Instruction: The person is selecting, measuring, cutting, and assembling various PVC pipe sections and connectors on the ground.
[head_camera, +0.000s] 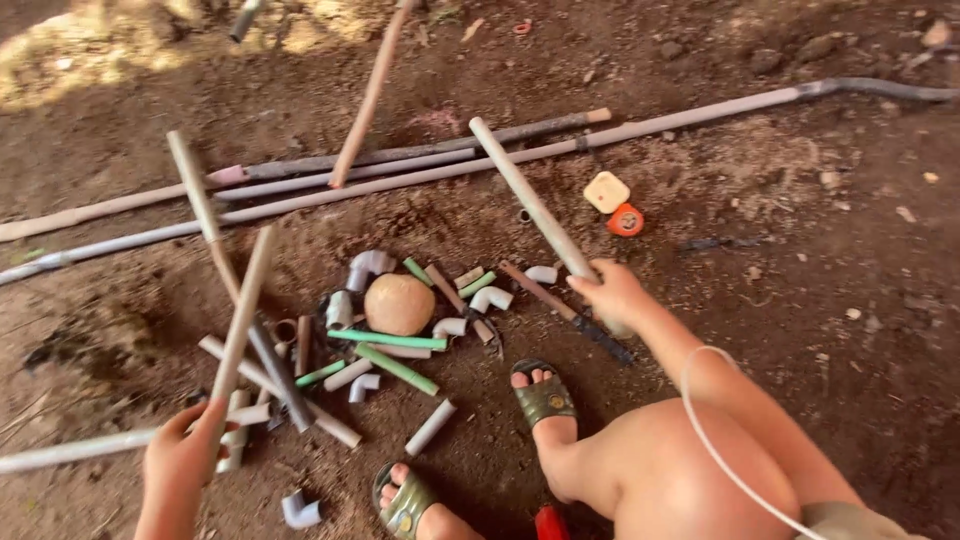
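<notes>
From the head view, the right hand (612, 292) has its fingers wrapped around a pale pipe (530, 200) whose long axis runs up and to the far left. The left hand (185, 455), near left, seems to grip a second pipe (243, 312) angling far-right above the scattered pipe pieces (396, 342) on the dirt floor (800, 300).

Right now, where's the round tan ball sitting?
In the head view, the round tan ball lies on the dirt left of centre, among the short pipe pieces, just above a green tube and between both hands.
</notes>
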